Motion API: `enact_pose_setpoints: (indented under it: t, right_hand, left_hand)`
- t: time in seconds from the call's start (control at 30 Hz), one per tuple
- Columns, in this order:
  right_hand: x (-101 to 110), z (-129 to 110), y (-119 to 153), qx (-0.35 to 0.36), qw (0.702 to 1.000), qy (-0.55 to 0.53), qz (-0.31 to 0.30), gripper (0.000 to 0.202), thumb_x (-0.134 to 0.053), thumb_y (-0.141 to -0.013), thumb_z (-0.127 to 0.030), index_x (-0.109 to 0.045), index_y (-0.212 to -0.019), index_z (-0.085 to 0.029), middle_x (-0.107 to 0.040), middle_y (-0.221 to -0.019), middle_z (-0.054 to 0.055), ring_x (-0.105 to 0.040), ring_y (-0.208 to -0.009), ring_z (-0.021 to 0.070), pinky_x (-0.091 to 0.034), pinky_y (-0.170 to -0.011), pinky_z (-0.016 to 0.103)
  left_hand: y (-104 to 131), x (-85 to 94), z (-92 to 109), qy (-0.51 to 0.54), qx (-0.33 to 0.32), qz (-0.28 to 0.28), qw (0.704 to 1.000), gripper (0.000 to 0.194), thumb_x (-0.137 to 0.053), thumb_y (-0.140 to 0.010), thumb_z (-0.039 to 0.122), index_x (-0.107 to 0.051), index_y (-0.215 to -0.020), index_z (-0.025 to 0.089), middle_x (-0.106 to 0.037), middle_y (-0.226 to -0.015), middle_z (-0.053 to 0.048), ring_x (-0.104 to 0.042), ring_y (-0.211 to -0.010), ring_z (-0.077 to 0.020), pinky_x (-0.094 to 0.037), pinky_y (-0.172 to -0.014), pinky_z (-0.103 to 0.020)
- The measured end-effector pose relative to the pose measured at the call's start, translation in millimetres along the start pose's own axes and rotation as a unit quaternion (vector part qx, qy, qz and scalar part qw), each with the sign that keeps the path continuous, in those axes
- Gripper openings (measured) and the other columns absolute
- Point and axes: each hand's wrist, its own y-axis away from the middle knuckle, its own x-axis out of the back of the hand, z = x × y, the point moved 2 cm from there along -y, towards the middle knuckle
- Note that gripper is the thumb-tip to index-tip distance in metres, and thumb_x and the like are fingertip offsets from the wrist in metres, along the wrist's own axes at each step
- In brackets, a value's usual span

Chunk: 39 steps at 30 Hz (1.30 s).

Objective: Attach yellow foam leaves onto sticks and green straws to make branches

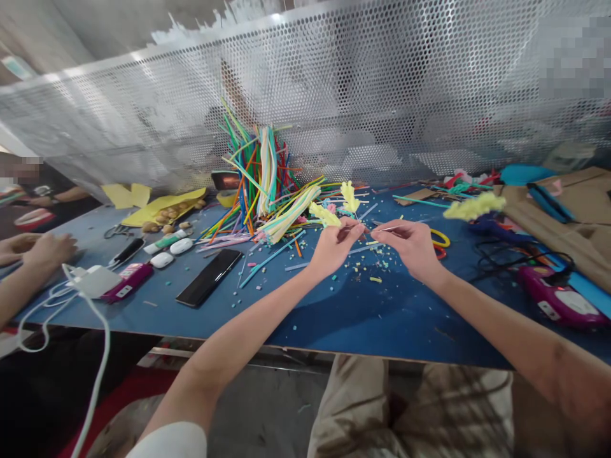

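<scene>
My left hand (338, 243) is closed in a pinch near the middle of the blue table (305, 318). Two fuzzy yellow pipe-cleaner sprigs (351, 198) rise from its fingertips. Opposite it, my right hand (411, 247) pinches a thin wire-like stem (392, 228), its tips close to the left fingers. Whether the stem joins the sprigs cannot be made out. Beyond the right hand is another fuzzy yellow piece (477, 207); what supports it is unclear. Small coloured snippets (376, 279) lie scattered beneath both hands. Scissors with yellow and red handles (440, 239) lie partly behind the right hand.
A large bundle of coloured pipe cleaners (265, 172) leans at a perforated metal screen (405, 83). A black phone (209, 278), white charger (97, 280) and purple power strip (128, 282) lie leftward. Another purple strip (561, 296) and cardboard (563, 210) are right. A co-worker's hands (48, 251) show far left.
</scene>
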Motion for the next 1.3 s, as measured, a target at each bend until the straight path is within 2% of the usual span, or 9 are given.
enact_pose_setpoints:
  t: [0.13, 0.3, 0.5, 0.6, 0.73, 0.9, 1.03, 1.17, 1.3]
  right_hand:
    - [-5.4, 0.2, -2.3, 0.011, 1.0, -0.018, -0.015, 0.013, -0.08, -0.072, -0.038, -0.076, -0.076, -0.026, -0.076, -0.082, 0.001, -0.07, -0.077, 0.0202, -0.058, -0.078, 0.038]
    - [-1.5, -5.0, -4.9, 0.043, 0.999, -0.022, 0.013, 0.014, -0.075, -0.079, -0.039, -0.076, -0.078, -0.025, -0.075, -0.084, 0.001, -0.068, -0.078, 0.0173, -0.055, -0.076, 0.034]
    - [17.9, 1.5, -17.9, 0.065, 0.993, -0.068, 0.073, 0.012, -0.078, -0.077, -0.035, -0.074, -0.078, -0.024, -0.069, -0.079, 0.0, -0.058, -0.066, 0.0121, -0.051, -0.066, 0.029]
    - [18.0, 6.1, -19.1, 0.052, 0.991, -0.107, 0.066, 0.012, -0.079, -0.078, -0.036, -0.073, -0.083, -0.026, -0.066, -0.08, -0.001, -0.054, -0.064, 0.0106, -0.048, -0.06, 0.027]
    - [5.0, 11.5, -10.0, 0.008, 0.989, -0.145, 0.016, 0.016, -0.08, -0.076, -0.036, -0.071, -0.084, -0.026, -0.067, -0.087, -0.001, -0.058, -0.07, 0.0108, -0.051, -0.065, 0.026]
    - [-8.5, 13.8, 1.6, -0.033, 0.987, -0.153, -0.026, 0.018, -0.08, -0.076, -0.037, -0.072, -0.084, -0.024, -0.069, -0.083, 0.0, -0.062, -0.07, 0.0123, -0.054, -0.07, 0.03]
    - [0.4, 8.9, -4.1, 0.0, 0.993, -0.12, 0.017, 0.018, -0.079, -0.077, -0.035, -0.074, -0.092, -0.025, -0.068, -0.084, -0.001, -0.06, -0.071, 0.0115, -0.053, -0.069, 0.027]
    - [11.3, 5.6, -13.1, 0.025, 0.987, -0.149, 0.063, 0.017, -0.081, -0.075, -0.03, -0.074, -0.09, -0.027, -0.065, -0.08, -0.003, -0.058, -0.069, 0.0099, -0.052, -0.07, 0.026]
    - [6.0, 7.2, -11.0, 0.0, 0.986, -0.162, 0.042, 0.016, -0.084, -0.072, -0.029, -0.073, -0.082, -0.024, -0.068, -0.082, -0.001, -0.061, -0.072, 0.0114, -0.054, -0.074, 0.029]
  left_hand:
    - [2.2, -3.5, 6.0, -0.057, -0.021, -0.001, 0.998, 0.033, -0.056, -0.093, 0.049, -0.068, -0.092, 0.018, -0.067, -0.072, 0.0, -0.057, -0.06, -0.0113, -0.042, -0.061, -0.024]
    - [2.6, -3.0, 14.4, -0.057, -0.039, 0.004, 0.998, 0.033, -0.055, -0.094, 0.047, -0.068, -0.088, 0.016, -0.07, -0.08, -0.003, -0.055, -0.064, -0.0101, -0.042, -0.062, -0.022]
    - [2.7, -11.3, 4.4, 0.092, 0.067, -0.047, 0.992, 0.038, -0.064, -0.087, 0.05, -0.067, -0.093, 0.012, -0.072, -0.085, -0.007, -0.056, -0.059, -0.0079, -0.045, -0.054, -0.021]
    - [4.5, -16.0, 1.6, 0.17, 0.113, -0.077, 0.976, 0.04, -0.069, -0.084, 0.048, -0.068, -0.097, 0.011, -0.074, -0.089, -0.01, -0.065, -0.066, -0.011, -0.054, -0.063, -0.024]
    - [5.2, -15.3, 1.7, 0.197, 0.124, -0.073, 0.97, 0.043, -0.073, -0.081, 0.048, -0.07, -0.101, 0.011, -0.075, -0.092, -0.012, -0.067, -0.069, -0.0116, -0.055, -0.067, -0.025]
    - [3.1, -10.0, 4.0, 0.166, 0.106, -0.085, 0.977, 0.041, -0.073, -0.081, 0.05, -0.071, -0.095, 0.011, -0.074, -0.089, -0.009, -0.063, -0.065, -0.0081, -0.052, -0.061, -0.02]
    - [3.2, -6.7, 8.9, 0.109, 0.1, -0.086, 0.985, 0.039, -0.068, -0.085, 0.049, -0.071, -0.096, 0.012, -0.074, -0.088, -0.01, -0.061, -0.057, -0.007, -0.046, -0.048, -0.017]
    - [3.4, -4.6, 10.9, 0.09, 0.087, -0.091, 0.988, 0.038, -0.066, -0.087, 0.047, -0.07, -0.102, 0.012, -0.075, -0.094, -0.013, -0.069, -0.068, -0.0126, -0.054, -0.056, -0.021]
    - [1.8, -2.3, 9.4, 0.06, 0.068, -0.112, 0.99, 0.038, -0.065, -0.088, 0.047, -0.072, -0.098, 0.011, -0.076, -0.093, -0.012, -0.067, -0.068, -0.0108, -0.052, -0.059, -0.02]
